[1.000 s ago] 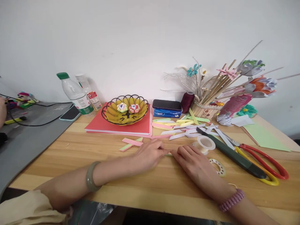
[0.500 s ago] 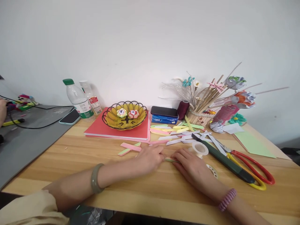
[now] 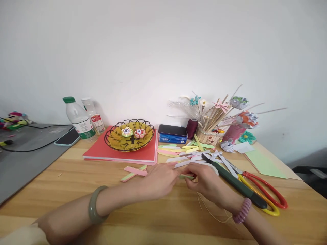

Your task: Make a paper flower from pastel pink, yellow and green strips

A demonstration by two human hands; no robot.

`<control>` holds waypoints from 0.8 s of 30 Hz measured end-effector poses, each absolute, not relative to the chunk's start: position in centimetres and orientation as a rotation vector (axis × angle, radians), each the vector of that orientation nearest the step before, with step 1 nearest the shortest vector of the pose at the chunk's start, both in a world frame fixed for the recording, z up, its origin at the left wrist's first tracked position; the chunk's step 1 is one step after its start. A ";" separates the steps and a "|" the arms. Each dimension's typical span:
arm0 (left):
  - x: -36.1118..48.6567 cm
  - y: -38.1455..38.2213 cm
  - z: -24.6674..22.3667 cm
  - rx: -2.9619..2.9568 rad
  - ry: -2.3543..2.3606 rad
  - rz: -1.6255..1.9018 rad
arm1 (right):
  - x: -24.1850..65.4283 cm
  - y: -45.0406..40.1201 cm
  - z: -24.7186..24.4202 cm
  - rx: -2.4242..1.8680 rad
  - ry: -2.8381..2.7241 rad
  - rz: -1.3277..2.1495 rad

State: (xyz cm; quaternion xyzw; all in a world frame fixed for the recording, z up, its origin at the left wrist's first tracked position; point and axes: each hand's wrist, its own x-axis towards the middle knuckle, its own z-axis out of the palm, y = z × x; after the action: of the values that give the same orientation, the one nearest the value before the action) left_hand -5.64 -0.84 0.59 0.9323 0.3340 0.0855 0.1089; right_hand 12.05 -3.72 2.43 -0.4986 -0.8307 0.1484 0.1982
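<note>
A narrow green paper strip (image 3: 186, 177) spans the small gap between my two hands, just above the wooden table. My left hand (image 3: 160, 181) is closed at its left end, with the fingertips turned away from view. Thumb and fingers of my right hand (image 3: 205, 177) pinch the strip's other end. Below my right hand a thin pale cord (image 3: 211, 213) trails in loops over the wood. A pink strip (image 3: 136, 170) lies crossed over a green one left of my left hand. A white spool (image 3: 212, 166) is mostly hidden behind my right hand.
Beyond my hands are loose paper strips (image 3: 190, 153), a blue box (image 3: 172, 138) and a yellow basket (image 3: 114, 144) holding two paper flowers. To the right lie a dark green cutter (image 3: 233, 180) and scissors (image 3: 270, 185). Bottles (image 3: 82, 120) and a phone (image 3: 67, 137) are at left.
The view has shifted, so the table items appear further left and lower. My right hand has risen from lying flattish to pinching the strip, and the pale cord now shows beneath it.
</note>
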 end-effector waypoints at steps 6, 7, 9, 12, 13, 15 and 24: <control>-4.8 -2.1 -1.2 3.218 0.997 0.367 | 12.2 -4.0 2.9 -1.470 -2.162 0.592; -4.8 -2.3 -1.5 3.275 0.984 0.357 | 12.3 -4.0 2.9 -1.477 -2.138 0.629; -5.0 -2.5 -1.9 3.344 0.973 0.335 | 12.3 -4.0 2.7 -1.491 -2.085 0.700; -4.9 -2.3 -2.1 3.292 0.946 0.303 | 12.4 -3.7 2.5 -1.514 -1.997 0.806; -4.8 -2.1 -2.0 3.196 0.963 0.318 | 12.4 -3.6 2.4 -1.520 -1.965 0.842; -4.7 -1.7 -1.5 2.938 1.015 0.372 | 12.4 -3.4 2.5 -1.525 -1.901 0.908; -4.8 -0.5 1.9 1.810 0.788 0.490 | 12.7 -3.5 2.2 -1.212 -1.715 0.984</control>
State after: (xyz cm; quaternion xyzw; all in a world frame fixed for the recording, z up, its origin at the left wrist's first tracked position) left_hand -4.82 -0.51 1.93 0.7569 0.3294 0.2047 0.5261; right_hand 12.72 -3.54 2.24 -0.4792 -0.6777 0.3889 0.3998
